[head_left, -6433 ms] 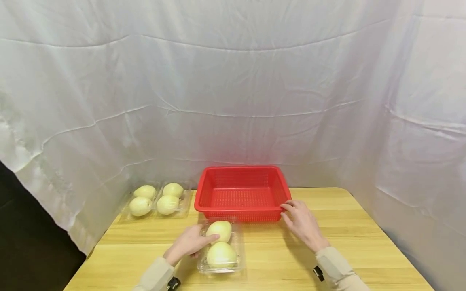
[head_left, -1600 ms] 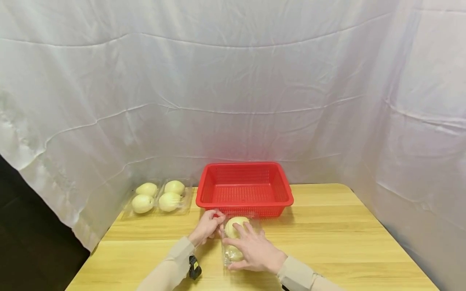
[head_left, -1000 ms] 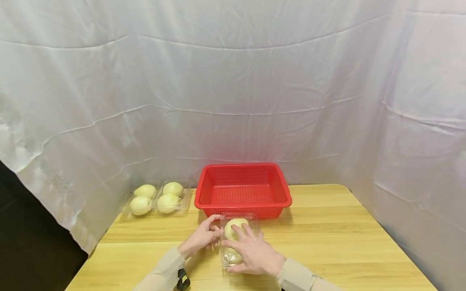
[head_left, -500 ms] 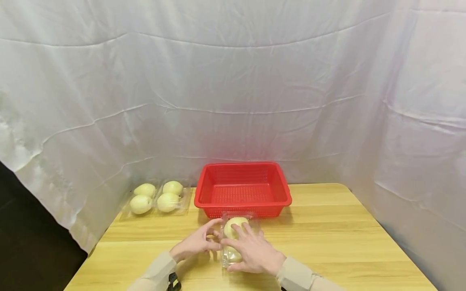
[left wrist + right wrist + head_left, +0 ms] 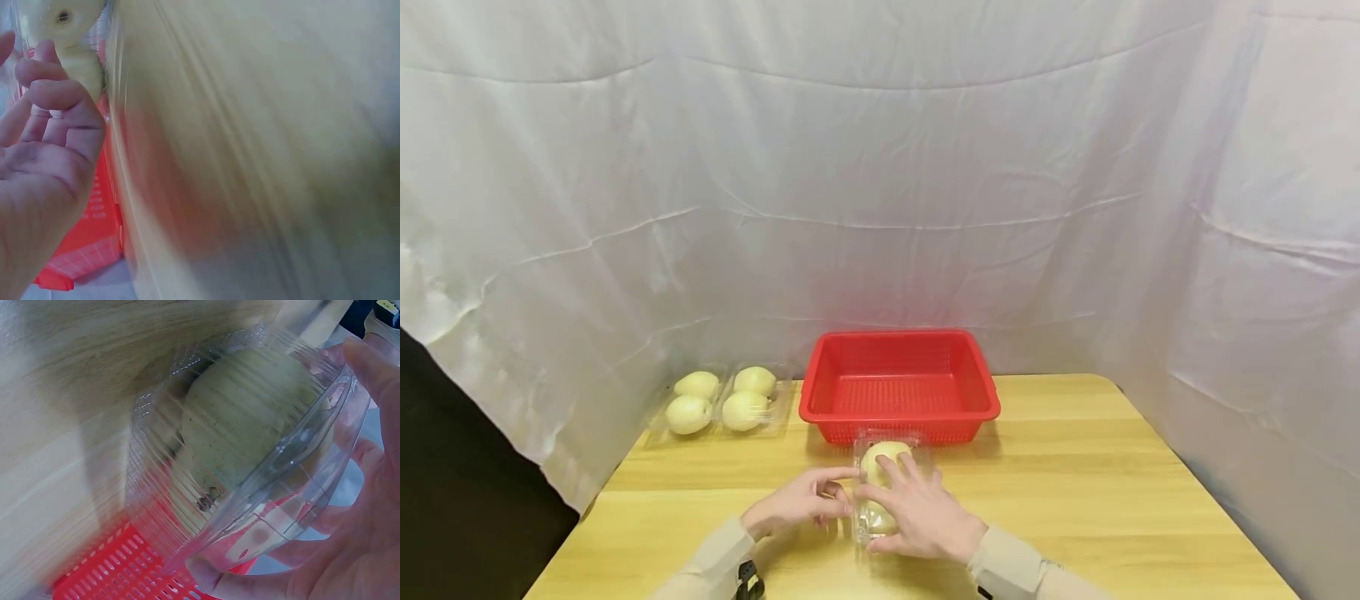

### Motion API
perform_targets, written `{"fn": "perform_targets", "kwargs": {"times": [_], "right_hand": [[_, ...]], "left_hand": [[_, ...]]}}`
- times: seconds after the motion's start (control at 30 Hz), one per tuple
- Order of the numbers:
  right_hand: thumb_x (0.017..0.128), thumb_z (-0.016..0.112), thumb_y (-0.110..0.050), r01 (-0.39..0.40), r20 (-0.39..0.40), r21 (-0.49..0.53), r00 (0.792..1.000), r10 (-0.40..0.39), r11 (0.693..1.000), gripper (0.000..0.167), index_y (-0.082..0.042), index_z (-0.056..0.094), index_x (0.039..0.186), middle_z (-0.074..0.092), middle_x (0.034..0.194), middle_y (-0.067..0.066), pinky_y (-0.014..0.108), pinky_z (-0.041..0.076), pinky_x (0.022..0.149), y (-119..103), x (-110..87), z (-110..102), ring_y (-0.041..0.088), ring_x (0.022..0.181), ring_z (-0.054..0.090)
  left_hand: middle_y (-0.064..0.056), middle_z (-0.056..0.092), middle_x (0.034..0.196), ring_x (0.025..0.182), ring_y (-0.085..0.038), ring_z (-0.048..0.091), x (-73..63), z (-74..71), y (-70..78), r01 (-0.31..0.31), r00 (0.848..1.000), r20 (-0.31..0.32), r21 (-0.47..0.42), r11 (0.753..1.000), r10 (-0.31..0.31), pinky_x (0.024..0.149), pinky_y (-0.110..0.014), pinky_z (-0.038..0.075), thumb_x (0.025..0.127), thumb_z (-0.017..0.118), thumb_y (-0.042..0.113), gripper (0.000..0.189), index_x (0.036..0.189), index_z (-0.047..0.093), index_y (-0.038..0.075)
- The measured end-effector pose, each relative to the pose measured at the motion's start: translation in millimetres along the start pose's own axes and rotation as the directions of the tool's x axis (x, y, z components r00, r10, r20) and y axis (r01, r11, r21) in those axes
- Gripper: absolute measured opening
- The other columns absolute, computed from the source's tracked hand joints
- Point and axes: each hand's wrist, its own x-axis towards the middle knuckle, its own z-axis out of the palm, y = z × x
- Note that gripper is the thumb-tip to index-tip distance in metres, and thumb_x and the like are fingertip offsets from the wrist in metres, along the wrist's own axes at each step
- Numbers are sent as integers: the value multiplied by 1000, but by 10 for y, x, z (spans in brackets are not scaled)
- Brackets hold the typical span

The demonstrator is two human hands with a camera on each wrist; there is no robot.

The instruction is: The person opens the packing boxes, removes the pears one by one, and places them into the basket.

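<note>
A clear plastic clamshell box (image 5: 862,529) holding two pale yellow pears (image 5: 882,457) lies on the table in front of the red basket. My right hand (image 5: 922,512) rests on its lid with fingers spread; in the right wrist view the fingertips (image 5: 203,573) reach the edge of the lid, with a pear (image 5: 244,419) under the ribbed plastic. To the left of the box, my left hand (image 5: 801,502) has its index finger stretched to the box's left edge, its other fingers loosely bent. The left wrist view shows this hand (image 5: 50,156) palm side, holding nothing.
The red perforated basket (image 5: 898,416) stands behind the box, with nothing in it. Two more clear boxes (image 5: 781,406) of pears (image 5: 688,414) sit at the back left of the wooden table (image 5: 1075,483). A pale curtain (image 5: 895,167) hangs around the back and sides.
Earlier, my left hand held the box and my right touched the basket; the box now lies further right under my right hand. Lately my left hand has slid toward me along its left edge.
</note>
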Motion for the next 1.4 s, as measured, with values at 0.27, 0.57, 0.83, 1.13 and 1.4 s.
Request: {"fn": "perform_targets", "kwargs": {"times": [0.27, 0.57, 0.83, 1.13, 1.4], "right_hand": [[80, 63, -68, 23, -28, -35, 999, -24, 999, 67, -42, 46, 139, 41, 145, 8, 65, 52, 76, 22, 36, -41, 34, 130, 40], [80, 64, -68, 11, -24, -9, 1000, -12, 1000, 69, -45, 43, 141, 39, 146, 9, 66, 51, 76, 26, 19, -17, 36, 131, 40], [80, 65, -67, -3, -16, 1, 1000, 3, 1000, 68, -41, 46, 140, 39, 146, 9, 66, 50, 76, 34, 7, -2, 37, 131, 39], [78, 66, -67, -3, -20, 10, 1000, 3, 1000, 71, -41, 45, 141, 37, 148, 10, 66, 51, 76, 11, 0, -4, 39, 132, 40], [81, 59, -71, 4, -30, 58, 1000, -2, 998, 66, -45, 45, 140, 37, 150, 10, 67, 51, 78, -16, 2, -24, 35, 134, 37]], "left_hand": [[-8, 71, 86, 56, -5, 48, -4, -16, 76, -9, 998, -61, 91, 996, 14, 48, -19, 39, 87, 70, 13, 58, 142, 51, 6], [-33, 66, 82, 43, -1, 39, -49, 30, 78, -20, 997, -69, 124, 992, 29, 40, -17, 33, 91, 69, 20, 27, 116, 72, 11], [-29, 65, 76, 44, -3, 49, -53, 72, 67, -13, 999, 47, -14, 1000, 14, 40, -19, 33, 90, 67, 12, 24, 112, 71, 2], [0, 72, 79, 57, -8, 66, -10, 94, 53, 72, 986, 164, -213, 974, -37, 40, -15, 36, 89, 67, 13, 36, 109, 57, -15], [-9, 74, 76, 60, -12, 71, 39, 144, 21, 42, 992, 127, -159, 986, -21, 43, -15, 45, 89, 67, 8, 26, 95, 64, -17]]}}
